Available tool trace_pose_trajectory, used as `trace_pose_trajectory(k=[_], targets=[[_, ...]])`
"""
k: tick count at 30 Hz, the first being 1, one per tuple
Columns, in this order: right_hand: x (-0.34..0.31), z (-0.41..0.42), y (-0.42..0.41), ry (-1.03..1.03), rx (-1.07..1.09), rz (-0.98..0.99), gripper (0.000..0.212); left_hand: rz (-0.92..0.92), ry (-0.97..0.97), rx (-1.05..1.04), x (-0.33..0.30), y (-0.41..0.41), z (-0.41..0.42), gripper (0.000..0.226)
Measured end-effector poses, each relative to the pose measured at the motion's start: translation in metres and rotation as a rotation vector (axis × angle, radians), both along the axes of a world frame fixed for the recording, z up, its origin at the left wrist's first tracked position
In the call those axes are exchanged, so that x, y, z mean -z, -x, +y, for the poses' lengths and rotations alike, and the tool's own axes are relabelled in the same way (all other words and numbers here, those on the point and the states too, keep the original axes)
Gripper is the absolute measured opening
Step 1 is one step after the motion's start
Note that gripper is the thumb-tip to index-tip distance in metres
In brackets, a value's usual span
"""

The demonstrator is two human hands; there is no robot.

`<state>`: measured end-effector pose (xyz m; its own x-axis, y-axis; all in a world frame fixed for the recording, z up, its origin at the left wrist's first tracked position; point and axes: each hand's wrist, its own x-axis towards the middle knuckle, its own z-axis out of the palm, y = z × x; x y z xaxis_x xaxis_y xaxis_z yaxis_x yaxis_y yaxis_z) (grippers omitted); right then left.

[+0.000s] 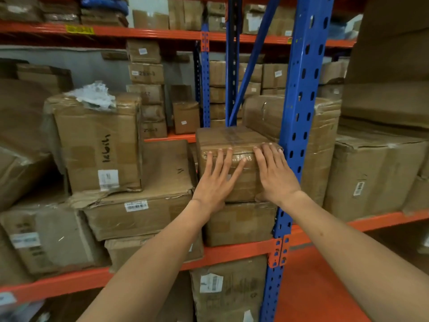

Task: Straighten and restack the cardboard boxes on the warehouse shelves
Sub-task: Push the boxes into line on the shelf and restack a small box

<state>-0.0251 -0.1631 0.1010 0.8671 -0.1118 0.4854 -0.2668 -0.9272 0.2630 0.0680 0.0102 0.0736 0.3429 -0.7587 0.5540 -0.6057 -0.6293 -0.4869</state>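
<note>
Both palms flat: I'm pressing left hand [214, 182] and right hand [276, 175], fingers straight, against taped box [234, 145] stacked atop lower box [239, 224] beside blue upright [301, 112]. Squaring step; next probably needing even inward push.

A blue perforated steel upright [301, 126] stands in front, with an orange steel shelf beam [232, 253] bolted across it. A yellow label strip [79, 29] sits on the upper orange beam [139, 32]. Crumpled clear plastic wrap [92, 95] lies at left.

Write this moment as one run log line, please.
left hand flat on taped box | right hand flat on same | box under it
</note>
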Motion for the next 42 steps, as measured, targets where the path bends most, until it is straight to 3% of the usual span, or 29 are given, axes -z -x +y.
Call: trace_pose_trajectory(k=[5,7,9,11,14,17,21,24,26,29,31,35,37,42], targets=[[-0.004,0.002,0.005,-0.093,-0.108,0.025,0.140,0.119,0.020,0.064,-0.007,0.005,0.005,0.130],[-0.018,0.011,0.004,-0.045,-0.287,-0.070,0.127,0.206,0.265,0.154,-0.009,0.012,0.016,0.115],[-0.040,0.034,-0.005,0.077,-0.531,-0.196,0.109,0.202,0.596,0.108,-0.009,0.020,0.032,0.105],[-0.067,0.069,-0.019,0.148,-0.657,-0.281,0.101,0.189,0.896,-0.072,-0.010,0.023,0.055,0.106],[-0.104,0.129,-0.038,0.266,-0.711,-0.246,0.109,0.326,1.272,-0.387,-0.025,0.016,0.100,0.114],[-0.130,0.181,-0.058,0.544,-0.738,-0.189,0.105,0.431,1.504,-0.586,-0.035,0.005,0.146,0.136],[-0.155,0.237,-0.085,0.826,-0.690,-0.157,0.089,0.602,1.462,-0.635,-0.028,-0.005,0.175,0.162],[-0.162,0.273,-0.103,0.988,-0.640,-0.104,0.098,0.682,1.359,-0.647,-0.024,-0.014,0.175,0.171],[-0.163,0.294,-0.116,1.088,-0.595,-0.061,0.104,0.649,1.312,-0.674,-0.024,-0.022,0.175,0.173],[-0.168,0.311,-0.136,1.216,-0.528,0.012,0.096,0.533,1.278,-0.663,-0.021,-0.032,0.177,0.170],[-0.171,0.315,-0.143,1.216,-0.509,0.073,0.091,0.485,1.274,-0.616,-0.017,-0.037,0.182,0.168],[-0.180,0.318,-0.140,1.168,-0.503,0.170,0.123,0.468,1.241,-0.578,-0.017,-0.046,0.191,0.167],[-0.185,0.312,-0.135,1.191,-0.519,0.154,0.135,0.482,1.228,-0.565,-0.020,-0.045,0.191,0.167],[-0.197,0.272,-0.123,1.138,-0.513,0.092,0.144,0.445,1.205,-0.372,-0.029,-0.042,0.184,0.163]])
